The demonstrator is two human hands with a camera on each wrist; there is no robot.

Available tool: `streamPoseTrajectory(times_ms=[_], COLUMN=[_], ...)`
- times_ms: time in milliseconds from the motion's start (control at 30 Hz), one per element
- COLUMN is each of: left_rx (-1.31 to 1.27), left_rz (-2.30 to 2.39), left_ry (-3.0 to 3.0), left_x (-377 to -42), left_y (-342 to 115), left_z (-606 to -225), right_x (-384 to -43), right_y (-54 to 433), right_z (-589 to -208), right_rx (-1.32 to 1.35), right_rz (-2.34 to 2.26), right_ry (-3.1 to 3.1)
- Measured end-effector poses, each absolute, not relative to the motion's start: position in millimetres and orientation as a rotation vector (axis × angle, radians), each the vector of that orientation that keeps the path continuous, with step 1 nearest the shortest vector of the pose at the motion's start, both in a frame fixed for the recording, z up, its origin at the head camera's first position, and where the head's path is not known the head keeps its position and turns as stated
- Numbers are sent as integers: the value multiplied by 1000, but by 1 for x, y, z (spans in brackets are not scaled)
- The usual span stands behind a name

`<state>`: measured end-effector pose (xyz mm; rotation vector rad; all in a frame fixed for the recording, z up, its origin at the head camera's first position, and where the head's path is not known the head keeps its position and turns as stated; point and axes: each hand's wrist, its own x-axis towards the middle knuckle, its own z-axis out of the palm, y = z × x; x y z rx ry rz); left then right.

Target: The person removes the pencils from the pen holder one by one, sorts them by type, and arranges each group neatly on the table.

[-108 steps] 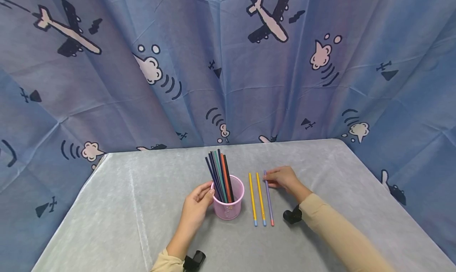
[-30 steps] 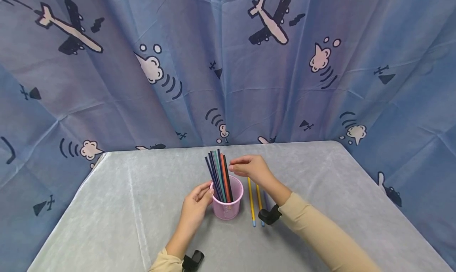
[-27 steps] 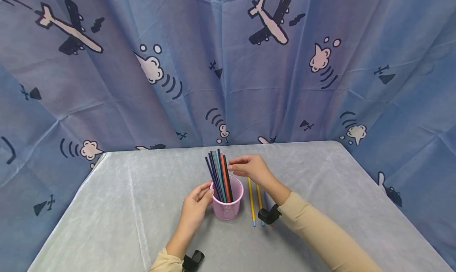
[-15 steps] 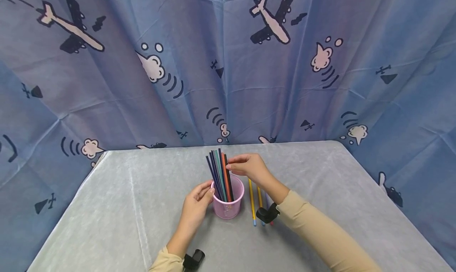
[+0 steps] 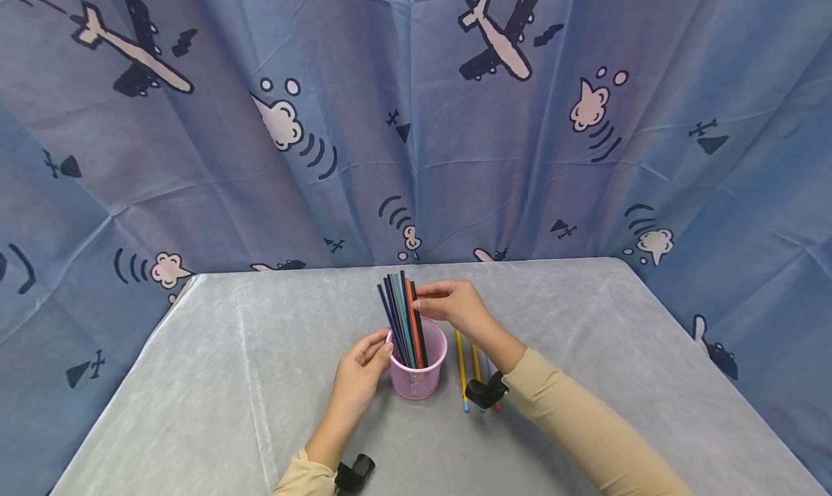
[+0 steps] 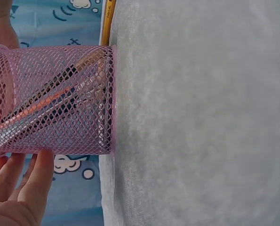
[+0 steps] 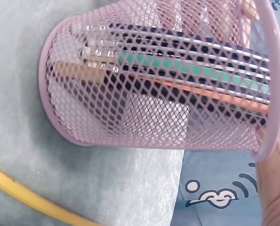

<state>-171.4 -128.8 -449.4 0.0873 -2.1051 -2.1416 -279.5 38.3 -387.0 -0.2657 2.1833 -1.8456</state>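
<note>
A pink mesh pencil cup (image 5: 416,388) stands on the table, holding several pencils that lean to its far left. My left hand (image 5: 356,380) grips the cup's left rim, thumb on the near side; in the left wrist view its fingers (image 6: 40,181) lie along the mesh wall. Above the rim, my right hand (image 5: 458,310) pinches the upper part of the black pencil (image 5: 421,341) between thumb and fingers. Right beside it in the cup is an orange pencil (image 5: 414,333), with teal and dark blue ones further left. Transparent ends of pencils show through the mesh (image 7: 154,122).
Right of the cup, two yellow pencils (image 5: 462,373) and a purple pencil (image 5: 490,367) lie side by side, partly hidden under my right wrist and its black camera (image 5: 486,390). A pale grey cloth covers the table (image 5: 162,380); a blue airplane-print curtain (image 5: 338,120) hangs behind.
My right hand has left the purple pencil on the table, moved left to the cup and taken hold of the black pencil. My left hand has stayed on the rim.
</note>
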Motion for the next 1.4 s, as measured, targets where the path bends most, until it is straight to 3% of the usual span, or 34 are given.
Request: streamPoseTrajectory(times_ms=[567, 1400], left_rx=[85, 91], left_rz=[-2126, -2121], left_ry=[-2118, -2130], left_x=[-173, -174], left_y=[-129, -130], left_z=[-451, -451], right_x=[-280, -274], right_y=[38, 58], right_z=[-385, -344], right_rx=[-195, -212], right_rz=[-1871, -2018], right_ry=[2211, 2204])
